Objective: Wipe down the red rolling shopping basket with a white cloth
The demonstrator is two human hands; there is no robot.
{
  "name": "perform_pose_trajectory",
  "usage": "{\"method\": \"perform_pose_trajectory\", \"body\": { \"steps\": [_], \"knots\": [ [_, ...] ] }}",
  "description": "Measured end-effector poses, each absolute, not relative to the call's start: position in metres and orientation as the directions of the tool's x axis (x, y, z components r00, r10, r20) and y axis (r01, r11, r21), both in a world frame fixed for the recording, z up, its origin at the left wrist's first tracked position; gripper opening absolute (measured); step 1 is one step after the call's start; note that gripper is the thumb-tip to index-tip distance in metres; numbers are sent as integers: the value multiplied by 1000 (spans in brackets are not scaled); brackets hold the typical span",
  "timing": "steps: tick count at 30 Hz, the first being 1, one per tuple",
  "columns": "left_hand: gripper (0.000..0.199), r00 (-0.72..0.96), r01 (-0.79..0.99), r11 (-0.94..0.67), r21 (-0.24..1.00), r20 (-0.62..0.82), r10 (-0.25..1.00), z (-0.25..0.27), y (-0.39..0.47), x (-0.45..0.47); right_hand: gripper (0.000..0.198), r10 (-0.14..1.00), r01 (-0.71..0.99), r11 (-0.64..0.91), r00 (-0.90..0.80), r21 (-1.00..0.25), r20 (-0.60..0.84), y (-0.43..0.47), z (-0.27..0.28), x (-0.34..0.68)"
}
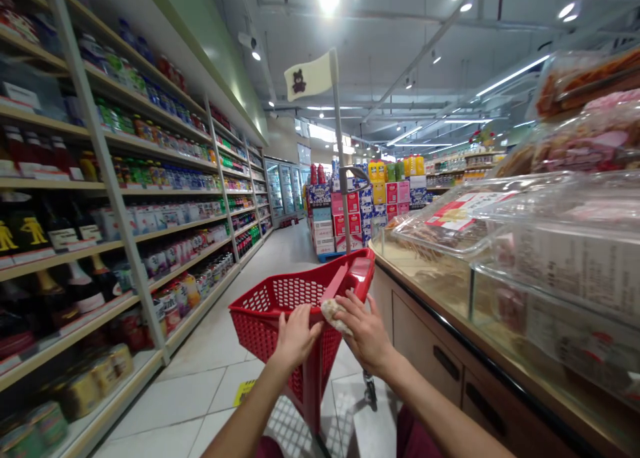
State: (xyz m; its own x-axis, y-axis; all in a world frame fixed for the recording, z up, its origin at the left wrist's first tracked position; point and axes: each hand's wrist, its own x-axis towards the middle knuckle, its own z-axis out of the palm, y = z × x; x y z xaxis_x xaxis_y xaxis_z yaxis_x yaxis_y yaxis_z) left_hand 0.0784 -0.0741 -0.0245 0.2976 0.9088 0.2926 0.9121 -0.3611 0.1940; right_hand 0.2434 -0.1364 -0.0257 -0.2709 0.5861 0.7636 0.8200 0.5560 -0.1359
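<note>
A red plastic shopping cart (280,318) with perforated sides stands in front of me. My left hand (299,337) grips its near rim, fingers curled over the edge. Close to it on the right, my right hand (367,328) has its fingers over a crumpled whitish cloth (335,315), pressed against the cart's rim. A pink bar (334,283) runs across the basket just beyond that cloth. From the cart's far side rises a grey pole (341,151) with a cream flag (311,78) bearing a bear figure. The inside bottom of the basket is hidden.
Drink shelves (175,205) line the left side. At right, a wooden counter (425,345) carries clear food packs (460,208). Stacked boxes (347,218) stand ahead, right of the tiled aisle (287,245). A yellow floor sticker (243,391) lies beside the cart.
</note>
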Motion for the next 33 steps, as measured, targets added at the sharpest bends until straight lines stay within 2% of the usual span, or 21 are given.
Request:
{"method": "perform_pose_trajectory", "body": {
  "steps": [4, 7, 9, 11, 13, 15, 19, 21, 24, 26, 27, 31, 33],
  "knots": [
    [47, 281, 915, -367, 168, 387, 878, -24, -92, 102, 31, 546, 874, 481, -233, -73, 804, -134, -36, 267],
    [48, 352, 884, -445, 141, 423, 835, -27, -95, 107, 29, 528, 894, 438, -172, -92, 832, -130, -39, 294],
    [48, 354, 884, -438, 163, 377, 856, -34, -91, 99, 31, 537, 907, 386, -71, -170, 841, -126, -36, 311],
    [50, 276, 924, -331, 192, 267, 923, -47, -82, 84, 32, 545, 916, 288, 85, -281, 834, -119, -33, 317],
    [53, 187, 964, -215, 159, 175, 967, -62, -75, 70, 32, 549, 921, 203, 174, -333, 817, -112, -34, 306],
    [59, 155, 980, -173, 97, 170, 973, -76, -71, 64, 32, 579, 938, 219, 97, -269, 809, -105, -42, 282],
    [64, 191, 977, -206, 58, 203, 960, -87, -79, 69, 38, 606, 912, 407, -230, -49, 762, -96, -59, 248],
    [65, 253, 963, -267, 38, 213, 944, -87, -84, 74, 42, 609, 930, 366, -209, -38, 765, -93, -57, 265],
    [68, 273, 958, -285, 22, 223, 936, -85, -89, 79, 45, 581, 981, 132, 42, -145, 813, -91, -45, 311],
    [69, 253, 964, -265, 24, 230, 940, -85, -90, 84, 44, 548, 980, 43, 140, -195, 825, -92, -45, 328],
    [70, 246, 966, -259, 27, 230, 942, -85, -90, 86, 44, 550, 982, 59, 118, -179, 827, -93, -48, 328],
    [71, 257, 964, -266, 23, 190, 948, -84, -92, 93, 43, 542, 950, 311, -172, -6, 822, -93, -67, 310],
    [72, 260, 964, -265, 2, 188, 947, -84, -94, 95, 42, 508, 961, 271, -90, -60, 857, -91, -66, 312]
  ]
}}
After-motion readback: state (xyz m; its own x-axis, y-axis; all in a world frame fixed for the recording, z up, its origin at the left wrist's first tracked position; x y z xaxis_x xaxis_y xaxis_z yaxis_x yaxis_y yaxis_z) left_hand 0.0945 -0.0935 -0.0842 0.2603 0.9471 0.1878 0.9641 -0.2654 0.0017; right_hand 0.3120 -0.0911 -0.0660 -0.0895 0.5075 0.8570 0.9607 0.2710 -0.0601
